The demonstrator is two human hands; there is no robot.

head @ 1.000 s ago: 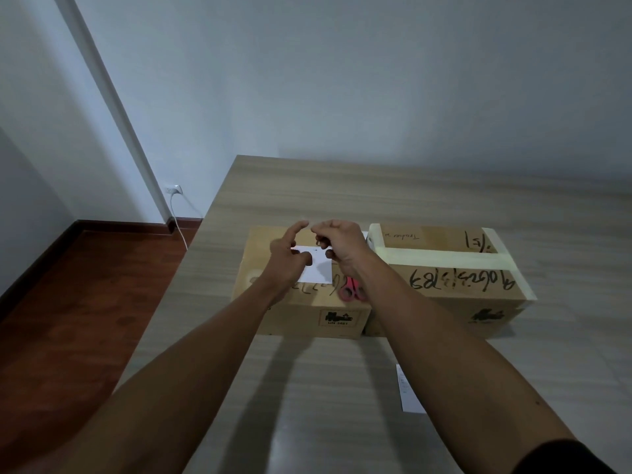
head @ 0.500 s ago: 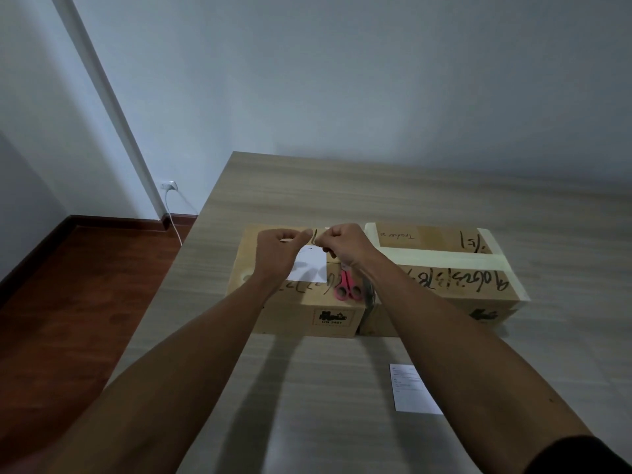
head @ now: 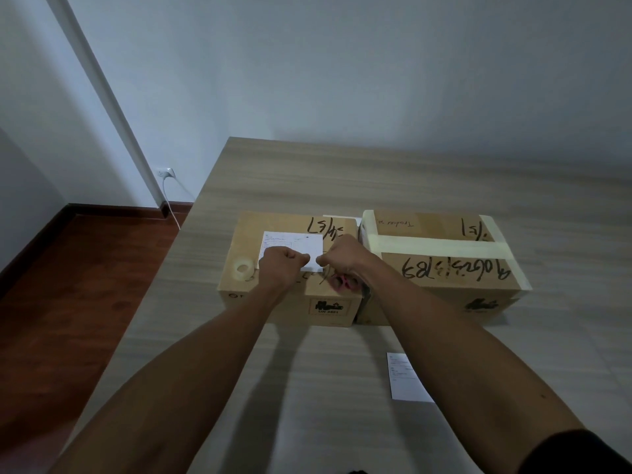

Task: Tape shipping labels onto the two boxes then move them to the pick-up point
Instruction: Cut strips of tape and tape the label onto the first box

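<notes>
A: Both hands are working at the near edge of the shipping label (head: pixel 293 246) lying on top of the left box (head: pixel 289 268). The left hand (head: pixel 281 266) and the right hand (head: pixel 342 257) are both curled, fingertips almost meeting; they seem to be pinching a strip of clear tape, though the tape itself is too faint to see.

B: What is likely going wrong?

A: The strip could be folding onto itself or landing crooked if the two hands are not lowering it evenly. The label is looking loose, so it may be sliding as the tape is touching down.

B: And the room around?

A: The left box is sitting close to the desk's (head: pixel 307 172) left edge, with the tape roll (head: pixel 243 268) on its near-left corner, so a careless sweep could be knocking it to the floor. The right box (head: pixel 441 265) is touching the left one. The second label (head: pixel 407 376) is waiting on the desk nearer the person, under the right arm.
</notes>
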